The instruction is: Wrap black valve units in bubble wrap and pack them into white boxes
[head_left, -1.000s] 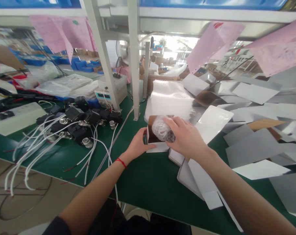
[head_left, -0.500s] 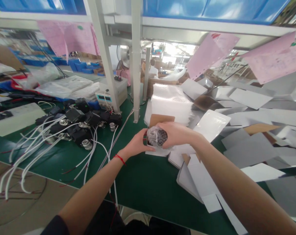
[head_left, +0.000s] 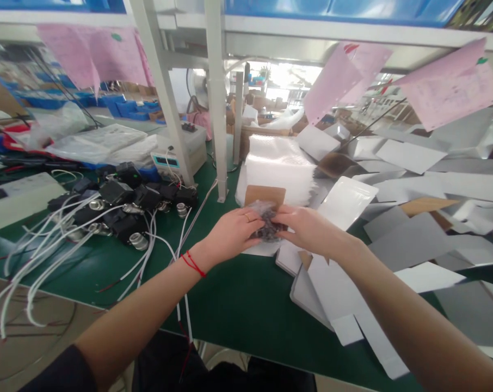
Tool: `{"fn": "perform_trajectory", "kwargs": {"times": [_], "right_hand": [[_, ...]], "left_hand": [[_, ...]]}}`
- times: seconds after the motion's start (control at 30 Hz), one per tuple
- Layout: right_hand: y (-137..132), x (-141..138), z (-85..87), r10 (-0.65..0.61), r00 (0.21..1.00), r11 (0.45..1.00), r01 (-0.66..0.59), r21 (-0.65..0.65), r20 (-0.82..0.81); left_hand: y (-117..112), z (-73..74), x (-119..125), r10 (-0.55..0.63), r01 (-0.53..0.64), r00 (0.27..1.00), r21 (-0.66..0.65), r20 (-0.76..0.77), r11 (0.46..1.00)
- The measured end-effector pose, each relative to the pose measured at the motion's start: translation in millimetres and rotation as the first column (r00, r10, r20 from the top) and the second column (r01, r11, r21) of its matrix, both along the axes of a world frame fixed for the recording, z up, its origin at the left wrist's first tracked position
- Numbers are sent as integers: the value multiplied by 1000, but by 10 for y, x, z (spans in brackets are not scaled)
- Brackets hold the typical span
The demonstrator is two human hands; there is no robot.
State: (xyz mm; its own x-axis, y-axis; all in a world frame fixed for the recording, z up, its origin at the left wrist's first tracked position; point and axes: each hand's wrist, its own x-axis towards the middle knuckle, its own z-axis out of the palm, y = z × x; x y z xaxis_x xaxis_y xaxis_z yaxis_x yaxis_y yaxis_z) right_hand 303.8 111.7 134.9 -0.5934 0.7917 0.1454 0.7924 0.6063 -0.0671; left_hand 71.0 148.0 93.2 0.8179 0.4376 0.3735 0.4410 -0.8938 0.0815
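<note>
A dark item in clear bubble wrap (head_left: 267, 226) sits between my hands at the middle of the bench. My left hand (head_left: 233, 231) presses its fingers onto the left side of the wrap. From the right, my right hand (head_left: 306, 226) grips the other side, thumb and fingers bent around it. Behind the wrapped item stands a brown cardboard flap (head_left: 265, 195), and a pale flap (head_left: 263, 249) lies in front, apparently of a small box. My fingers hide much of the item, and its kind does not show.
Bubble-wrap sheets (head_left: 279, 163) are stacked behind my hands. White flattened cartons (head_left: 410, 234) cover the right side. To the left lie several black devices (head_left: 124, 209) with white cables (head_left: 59, 261). A metal post (head_left: 217, 109) rises from the green bench (head_left: 230, 305).
My left hand has moved from the side of the box up over the wrapped item. My right hand has shifted right and loosened its cover over the wrap. The view has moved slightly.
</note>
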Motion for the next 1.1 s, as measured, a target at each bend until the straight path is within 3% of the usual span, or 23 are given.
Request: {"fn": "perform_trajectory", "kwargs": {"times": [0.13, 0.23, 0.4, 0.47, 0.57, 0.67, 0.77, 0.87, 0.97, 1.1], "right_hand": [[58, -85, -121, 69, 997, 997, -70, 21, 36], [20, -195, -312, 82, 997, 995, -81, 57, -10], [-49, -107, -634, 80, 952, 992, -46, 122, -294], [-32, 76, -726, 26, 865, 988, 54, 144, -501], [77, 322, -897, -113, 647, 968, 244, 65, -754], [276, 346, -1105, -156, 558, 987, 128, -102, -815], [470, 195, -1237, -137, 544, 982, -37, -186, -828], [504, 64, -1217, -93, 540, 986, -65, -152, -837], [300, 28, -1095, 7, 597, 992, -107, -71, -802], [-59, 70, -989, 80, 720, 982, -177, -72, -689]], "left_hand": [[84, -15, 140, -13, 14, 996, 8, -91, 1000], [69, -99, 191, -40, 42, 991, 11, -125, 999], [-13, -219, 43, -78, 78, 997, 15, 15, 997], [-56, -266, -109, -15, 12, 982, 15, 189, 1000], [-122, -390, -277, 168, -170, 872, -38, 459, 985], [-128, -553, -257, 164, -135, 845, -94, 509, 986], [-45, -687, -124, 64, -26, 879, -87, 472, 996], [37, -749, -23, 13, 17, 892, -64, 452, 998], [8, -725, -14, 28, -3, 895, -57, 444, 998], [-128, -547, -105, 117, -89, 883, -82, 454, 993]]}}
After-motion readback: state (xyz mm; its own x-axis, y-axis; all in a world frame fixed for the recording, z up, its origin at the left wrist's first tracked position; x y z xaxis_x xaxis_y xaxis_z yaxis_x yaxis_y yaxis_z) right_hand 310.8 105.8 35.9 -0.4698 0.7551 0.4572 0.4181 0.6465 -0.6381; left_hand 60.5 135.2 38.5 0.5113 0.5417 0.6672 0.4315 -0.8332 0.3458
